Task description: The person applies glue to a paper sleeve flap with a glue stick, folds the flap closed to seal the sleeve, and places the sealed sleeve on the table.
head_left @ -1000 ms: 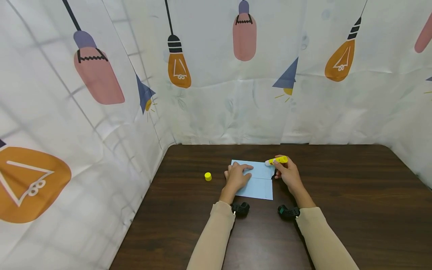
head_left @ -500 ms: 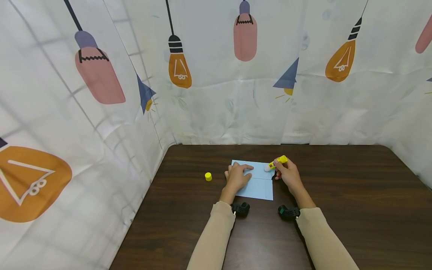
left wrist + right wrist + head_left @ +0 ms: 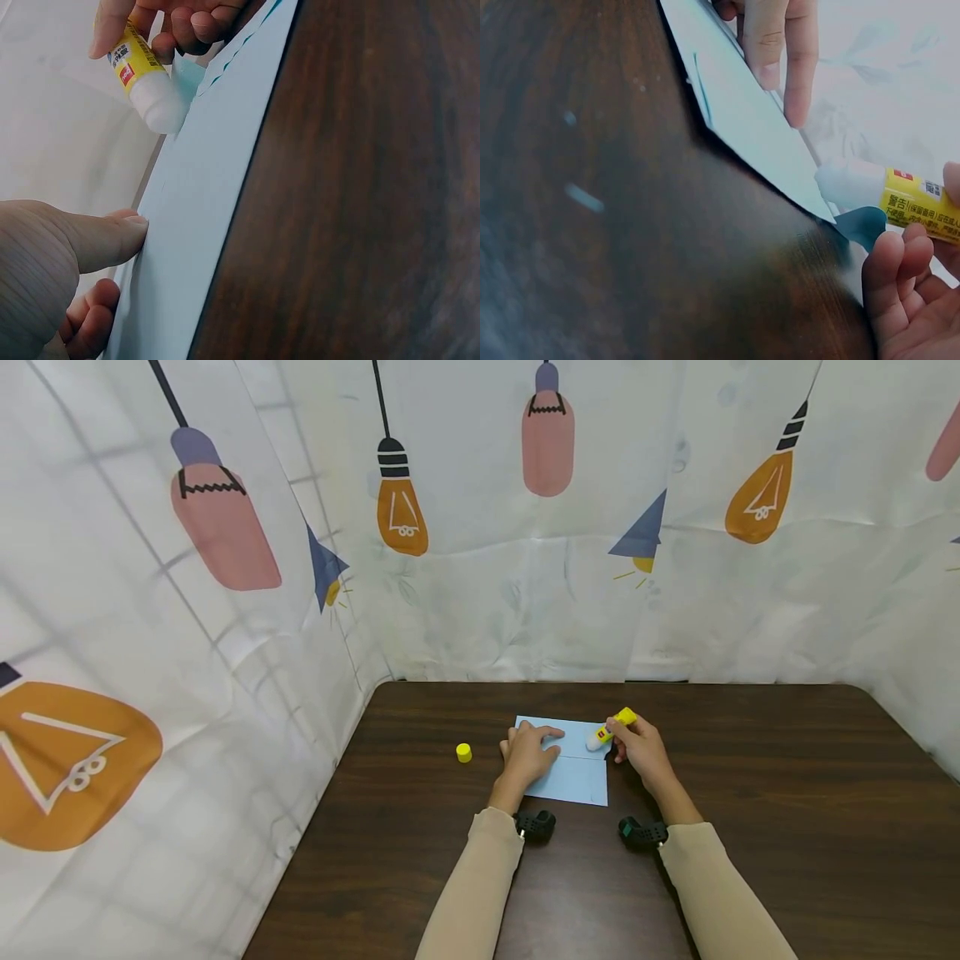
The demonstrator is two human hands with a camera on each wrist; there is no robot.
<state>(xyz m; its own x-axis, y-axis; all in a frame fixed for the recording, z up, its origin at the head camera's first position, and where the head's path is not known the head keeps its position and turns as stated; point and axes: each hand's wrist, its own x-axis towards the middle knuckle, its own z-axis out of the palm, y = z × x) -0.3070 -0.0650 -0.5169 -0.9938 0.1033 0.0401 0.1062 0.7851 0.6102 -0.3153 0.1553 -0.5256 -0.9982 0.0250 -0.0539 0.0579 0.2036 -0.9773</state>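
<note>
A sheet of light blue paper (image 3: 568, 783) with a crease across its middle lies on the table. My left hand (image 3: 527, 755) rests on its left part, the thumb and fingers spread and pressing it. My right hand (image 3: 643, 753) pinches an uncapped yellow glue stick (image 3: 618, 725), tilted with its white end down at the upper right part of the paper. In the right wrist view the white end of the glue stick (image 3: 922, 204) is right at the paper's edge, near a curled blue-green flap (image 3: 863, 226). The left wrist view also shows the glue stick (image 3: 139, 67) over the paper.
A yellow cap (image 3: 464, 752) stands on the dark wooden table (image 3: 780, 793), left of the paper. Black wrist straps (image 3: 536, 825) sit on both wrists, below beige sleeves. A white curtain (image 3: 480, 610) printed with lamps hangs behind and to the left of the table.
The right hand has tilted the glue stick more steeply and drawn its white end down the paper toward the middle crease. The left hand has stayed in place.
</note>
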